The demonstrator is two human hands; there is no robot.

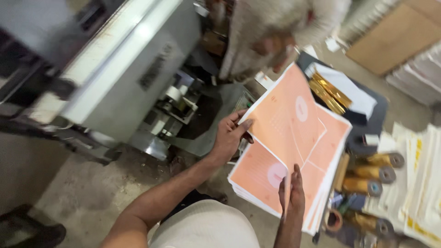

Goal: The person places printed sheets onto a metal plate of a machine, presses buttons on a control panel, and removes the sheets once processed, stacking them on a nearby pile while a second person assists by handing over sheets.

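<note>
The left hand pinches the near-left corner of the top orange printed sheet, thumb over the edge and fingers beneath, lifting that sheet clear of the pile so it tilts upward. The right hand is closed edge-on over the near margin of the stack of orange sheets, fingers straight and pressed against the paper. The stack sits low in front of the person, its white borders showing along the near and right sides, with pale circles and thin white lines printed on the orange. Just right of the stack lie several rolls of gold foil on dark cores, side by side. Beyond them rests a pile of cream sheets with yellow marks. Above the lifted sheet sit gold foil strips on white paper over a dark board. To the left stands a grey machine on the concrete floor. Another person in a pale garment bends over at the top
</note>
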